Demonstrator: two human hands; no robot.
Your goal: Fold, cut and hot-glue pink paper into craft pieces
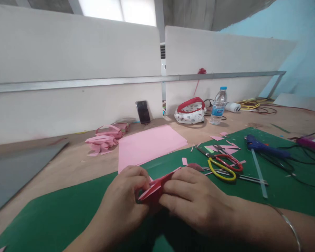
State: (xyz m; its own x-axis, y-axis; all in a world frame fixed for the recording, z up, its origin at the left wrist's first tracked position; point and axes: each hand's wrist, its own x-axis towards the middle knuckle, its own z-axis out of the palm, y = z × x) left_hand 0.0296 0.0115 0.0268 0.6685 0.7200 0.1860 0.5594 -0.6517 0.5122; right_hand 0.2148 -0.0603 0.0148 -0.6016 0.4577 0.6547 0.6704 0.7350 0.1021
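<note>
Both my hands meet over the green cutting mat (pixel 55 217) near the front edge. My left hand (pixel 123 199) pinches the left side of a folded red paper piece (pixel 153 190), its fingers curled. On the right side of the same red paper my right hand (pixel 191 199) presses with closed fingers, a thin bangle (pixel 291 227) on its wrist. The paper is folded and partly hidden between my fingers.
A stack of pink paper sheets (pixel 149 143) lies beyond my hands, pink paper strips (pixel 105 138) to its left. Two pairs of scissors (pixel 223 166), a blue glue gun (pixel 265 148), a water bottle (pixel 218 105), a phone (pixel 143 112) and cables sit toward the right and back.
</note>
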